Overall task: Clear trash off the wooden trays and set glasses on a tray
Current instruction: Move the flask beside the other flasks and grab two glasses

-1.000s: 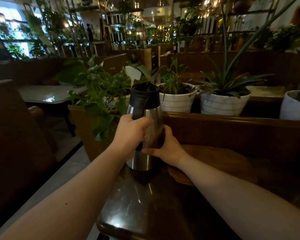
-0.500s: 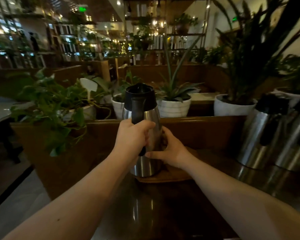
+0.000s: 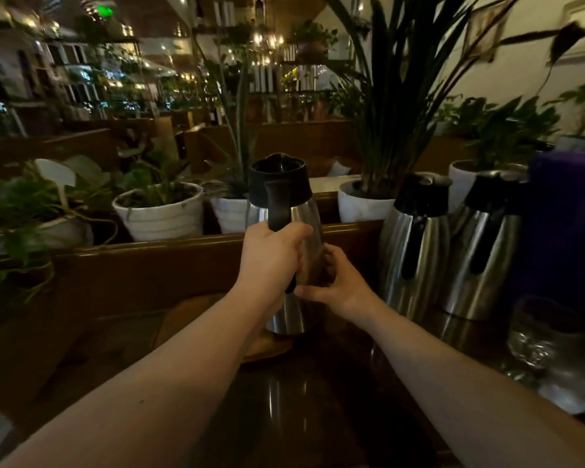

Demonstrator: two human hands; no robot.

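On the dark tabletop (image 3: 294, 410), seen from the head camera, the left hand (image 3: 271, 261) is closed around the black handle of a steel jug (image 3: 284, 231), and the right hand (image 3: 338, 285) is cupped half-open against the jug's lower right side, thumb across the front. The jug stands upright, or nearly so; whether its base rests on the wooden tray (image 3: 267, 347) beneath it or hangs just above it cannot be told in this dim light. Only a sliver of that tray shows, and no trash is visible on it. Two more jugs (image 3: 416, 251) stand close together just to the right, the nearer one only a little apart from the right hand. A glass (image 3: 541, 336) sits on the table at the far right, well apart from the tray, with what looks like other glassware blurred beside it. The main risk, as I judge it, is crowding: if the jug is swung right, its body or the right elbow could knock the nearer jug, and that one could topple into its neighbour and towards the glass. The polished steel may also slip under the open right palm, leaving the full weight on the handle grip and tipping the jug. The low light and the glossy, reflective table make the tray's edge hard to read, so a misjudged set-down could leave the base half off the tray.
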